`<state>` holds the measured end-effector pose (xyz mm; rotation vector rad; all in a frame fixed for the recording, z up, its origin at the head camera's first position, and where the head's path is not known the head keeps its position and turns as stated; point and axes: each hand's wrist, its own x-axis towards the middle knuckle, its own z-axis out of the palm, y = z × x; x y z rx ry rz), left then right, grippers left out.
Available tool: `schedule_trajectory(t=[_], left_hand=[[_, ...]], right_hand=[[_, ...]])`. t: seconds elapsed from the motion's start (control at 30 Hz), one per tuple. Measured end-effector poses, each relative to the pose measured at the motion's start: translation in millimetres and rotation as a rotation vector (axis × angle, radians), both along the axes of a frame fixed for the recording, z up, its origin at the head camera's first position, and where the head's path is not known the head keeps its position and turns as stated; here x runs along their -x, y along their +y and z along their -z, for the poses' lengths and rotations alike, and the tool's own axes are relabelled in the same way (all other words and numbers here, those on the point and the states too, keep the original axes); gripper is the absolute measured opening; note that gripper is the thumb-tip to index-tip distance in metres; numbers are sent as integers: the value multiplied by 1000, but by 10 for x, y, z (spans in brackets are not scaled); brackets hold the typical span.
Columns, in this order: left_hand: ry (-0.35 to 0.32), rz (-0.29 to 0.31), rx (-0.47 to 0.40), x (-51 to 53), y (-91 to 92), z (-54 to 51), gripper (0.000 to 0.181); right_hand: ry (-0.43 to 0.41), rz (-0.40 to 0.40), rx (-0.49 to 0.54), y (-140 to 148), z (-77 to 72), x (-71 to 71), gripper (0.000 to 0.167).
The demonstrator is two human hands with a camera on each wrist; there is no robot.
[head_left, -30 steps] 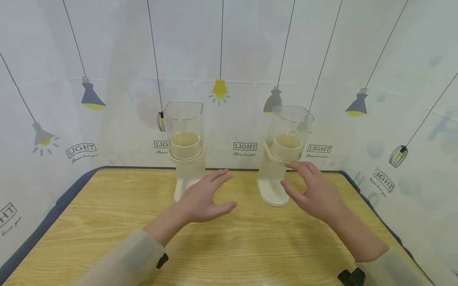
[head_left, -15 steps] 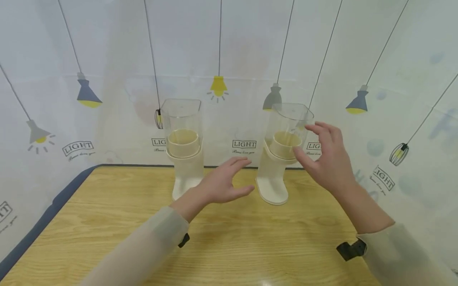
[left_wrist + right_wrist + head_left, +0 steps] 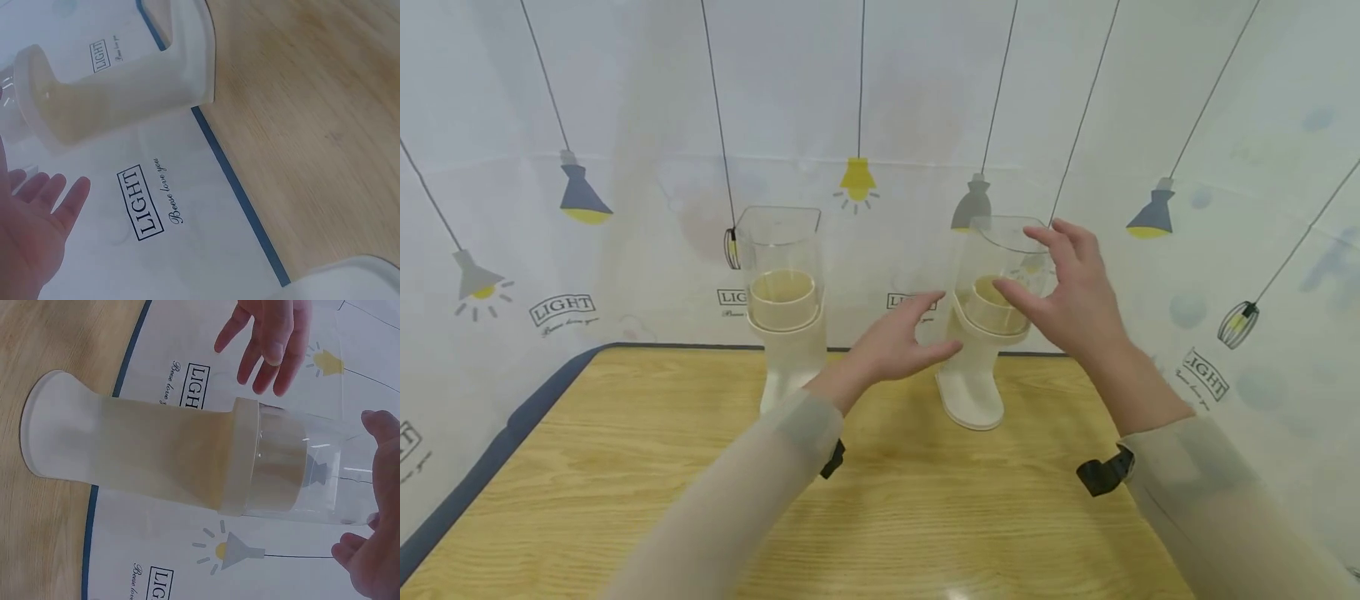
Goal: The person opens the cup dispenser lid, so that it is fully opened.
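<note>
Two matching cream dispensers with clear upper containers stand upright on the table. Around the right side of the right dispenser's clear container (image 3: 973,250), my right hand (image 3: 1078,292) is spread, thumb in front and fingers near the rim; whether it touches is unclear. In the right wrist view, that hand (image 3: 384,512) is beside the container's top end. My left hand (image 3: 891,343), fingers extended, hovers just left of the same dispenser's cream stand (image 3: 972,387) and holds nothing. A gap separates this hand (image 3: 31,244) from the stand (image 3: 125,94) in the left wrist view.
The left dispenser (image 3: 793,358) stands at the back of the wooden table (image 3: 925,508), its base partly hidden by my left arm. A printed cloth (image 3: 910,100) with lamp pictures hangs behind. Dark blue edging (image 3: 512,433) runs along the table's sides.
My left hand has moved right and up, from the left dispenser towards the right one. My right hand has risen from the right stand to beside its clear container. Both dispensers stay in place.
</note>
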<state>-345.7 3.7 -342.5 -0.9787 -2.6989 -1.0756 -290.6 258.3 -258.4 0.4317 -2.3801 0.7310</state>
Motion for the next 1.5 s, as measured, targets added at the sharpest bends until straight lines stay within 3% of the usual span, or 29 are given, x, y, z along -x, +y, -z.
schedule_trajectory(t=[0.23,0.57,0.7,0.97,1.5], left_hand=[[-57,7,-89,185,188,-6,102],[-171,5,-231,237,420,23,117],[-203,-13,-270,197,484,33,120],[-187,-58,-335,41,580,82,116],[-44,-236,-335,-208,759,217,112]], right_hand=[[-157,25,53,-27,49,95,83],[-195,-22,271,-108,184,154,92],[-209,-24,314,-110,205,155,96],[-196,-26,335,-59,271,139,97],[-164,-41,404,-87,314,73,94]])
